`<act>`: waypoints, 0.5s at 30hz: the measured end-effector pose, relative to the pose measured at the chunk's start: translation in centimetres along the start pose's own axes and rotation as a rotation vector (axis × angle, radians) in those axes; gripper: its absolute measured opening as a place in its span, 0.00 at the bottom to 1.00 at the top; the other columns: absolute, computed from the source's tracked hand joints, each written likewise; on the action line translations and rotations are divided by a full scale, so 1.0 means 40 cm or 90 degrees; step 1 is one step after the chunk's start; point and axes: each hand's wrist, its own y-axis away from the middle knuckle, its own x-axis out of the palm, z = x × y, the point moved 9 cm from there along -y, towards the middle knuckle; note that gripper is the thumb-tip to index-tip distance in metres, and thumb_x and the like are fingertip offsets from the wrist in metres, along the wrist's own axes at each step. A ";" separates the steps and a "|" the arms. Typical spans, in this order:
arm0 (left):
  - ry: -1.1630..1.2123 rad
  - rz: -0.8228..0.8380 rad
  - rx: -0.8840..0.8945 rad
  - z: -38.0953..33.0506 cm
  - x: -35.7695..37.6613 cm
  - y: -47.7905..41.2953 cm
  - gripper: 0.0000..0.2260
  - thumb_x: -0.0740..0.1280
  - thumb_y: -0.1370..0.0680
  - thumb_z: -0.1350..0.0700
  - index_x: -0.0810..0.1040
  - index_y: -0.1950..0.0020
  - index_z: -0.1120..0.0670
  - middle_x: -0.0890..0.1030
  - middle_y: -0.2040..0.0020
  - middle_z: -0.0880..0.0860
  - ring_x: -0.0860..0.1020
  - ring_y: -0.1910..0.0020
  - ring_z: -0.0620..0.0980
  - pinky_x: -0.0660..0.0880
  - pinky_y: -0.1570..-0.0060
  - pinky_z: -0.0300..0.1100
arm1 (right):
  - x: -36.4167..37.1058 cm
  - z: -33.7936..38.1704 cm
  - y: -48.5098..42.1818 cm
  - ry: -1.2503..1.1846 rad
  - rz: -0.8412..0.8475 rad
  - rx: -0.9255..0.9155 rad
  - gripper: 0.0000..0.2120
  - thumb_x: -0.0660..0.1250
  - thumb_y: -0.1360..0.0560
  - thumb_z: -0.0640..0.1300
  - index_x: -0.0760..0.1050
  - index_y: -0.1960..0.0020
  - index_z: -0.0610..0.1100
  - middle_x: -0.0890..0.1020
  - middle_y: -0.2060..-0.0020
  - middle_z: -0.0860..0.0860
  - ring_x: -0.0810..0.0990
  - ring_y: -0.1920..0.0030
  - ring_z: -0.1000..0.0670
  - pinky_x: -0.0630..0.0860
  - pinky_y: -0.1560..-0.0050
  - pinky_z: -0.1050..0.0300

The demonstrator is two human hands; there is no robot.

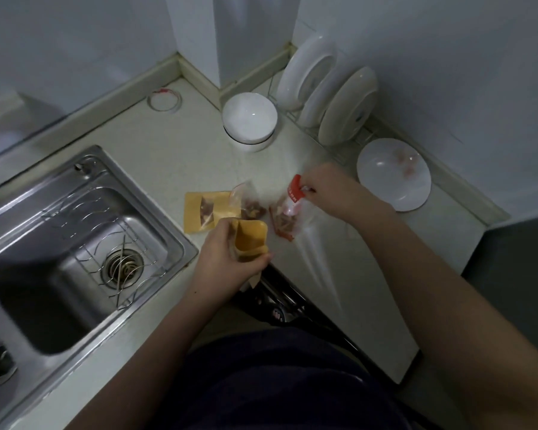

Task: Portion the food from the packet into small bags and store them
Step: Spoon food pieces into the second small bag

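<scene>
Packet (251, 240), yellow with its mouth open upward, sits in your left hand (221, 259) over the front edge of the worktop (174, 156), just right of the sink (75, 243). Your left fingers (263, 258) are curled round its lower half, thumb on one side and the rest on the other.

Just right of it, your right hand (330, 187) pinches the red top strip of a clear bag (292, 209) between thumb and fingertips. That bag holds reddish-brown pieces and hangs down to the worktop; you cannot tell whether its lower end rests there.

Between the two hands, a second bag (248, 206) lies on the worktop with brown food inside. It overlaps the right edge of a flat packet (196, 217), also yellow, which lies beside the sink's right rim and shows dark pieces through a window.

Further back, white bowls (249, 119) stand stacked near the worktop's back corner. To their right, a wire rack (339, 144) along the back edge holds white plates (348, 107) on edge. Beyond your right hand a dish (393, 187) lies flat with pale pink bits on it. A thin ring (164, 99) lies near the back edge, left of the corner. In the sink, a wire grid (112, 243) sits over the drain.
</scene>
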 end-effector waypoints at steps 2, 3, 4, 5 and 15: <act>0.005 0.001 -0.008 0.009 -0.004 0.001 0.28 0.75 0.38 0.38 0.69 0.42 0.42 0.75 0.45 0.41 0.71 0.48 0.33 0.67 0.56 0.32 | 0.024 -0.005 -0.015 0.024 0.034 0.011 0.14 0.61 0.23 0.38 0.66 0.67 0.42 0.70 0.68 0.49 0.69 0.67 0.51 0.62 0.61 0.59; 0.004 0.001 -0.012 0.012 -0.005 0.002 0.29 0.75 0.37 0.38 0.69 0.42 0.42 0.75 0.45 0.42 0.71 0.47 0.33 0.67 0.56 0.32 | 0.032 -0.006 -0.019 0.027 0.039 0.012 0.16 0.60 0.23 0.36 0.63 0.69 0.43 0.68 0.69 0.50 0.67 0.69 0.53 0.62 0.61 0.59; 0.007 0.001 -0.015 0.015 -0.006 0.002 0.29 0.75 0.37 0.38 0.69 0.41 0.43 0.75 0.44 0.42 0.71 0.47 0.33 0.67 0.55 0.32 | 0.040 -0.008 -0.021 0.023 0.040 0.016 0.16 0.60 0.24 0.35 0.63 0.69 0.43 0.67 0.69 0.51 0.67 0.69 0.52 0.62 0.61 0.59; 0.013 0.002 -0.019 0.018 -0.007 0.003 0.29 0.75 0.37 0.38 0.69 0.40 0.43 0.75 0.44 0.42 0.71 0.46 0.33 0.67 0.55 0.32 | 0.046 -0.009 -0.024 0.016 0.033 0.017 0.14 0.60 0.25 0.35 0.64 0.68 0.44 0.68 0.68 0.50 0.69 0.67 0.51 0.63 0.61 0.58; 0.012 0.004 -0.043 0.039 -0.012 0.003 0.35 0.72 0.40 0.33 0.69 0.38 0.46 0.76 0.42 0.45 0.74 0.45 0.43 0.70 0.52 0.38 | 0.127 -0.052 -0.013 -0.002 0.033 0.162 0.10 0.59 0.23 0.37 0.74 0.62 0.39 0.72 0.66 0.49 0.73 0.59 0.47 0.71 0.52 0.54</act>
